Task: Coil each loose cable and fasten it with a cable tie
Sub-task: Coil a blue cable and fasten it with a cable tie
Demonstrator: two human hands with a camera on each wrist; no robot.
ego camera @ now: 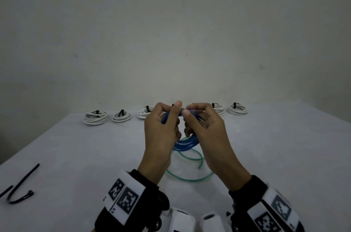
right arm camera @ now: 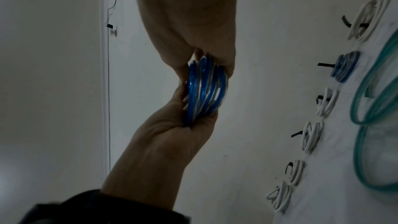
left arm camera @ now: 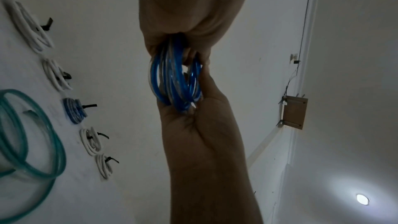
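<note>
Currently the blue cable coil is held above the table, gripped by the left hand and right hand with curled fingers. Only the wrist views show a tied blue coil among the white coils. Both palms face inward. Wristbands carry square coded markers; no readable text.

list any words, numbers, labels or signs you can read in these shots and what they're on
No readable text: no words, numbers or brand names show in any view.
Wristbands: square black-and-white coded markers only, patterns rather than letters.
Blue cable coil held by the left hand and right hand: no print visible.
White cable coils and black cable tie: no markings visible.
Wooden plate on the wall: blank.
</note>
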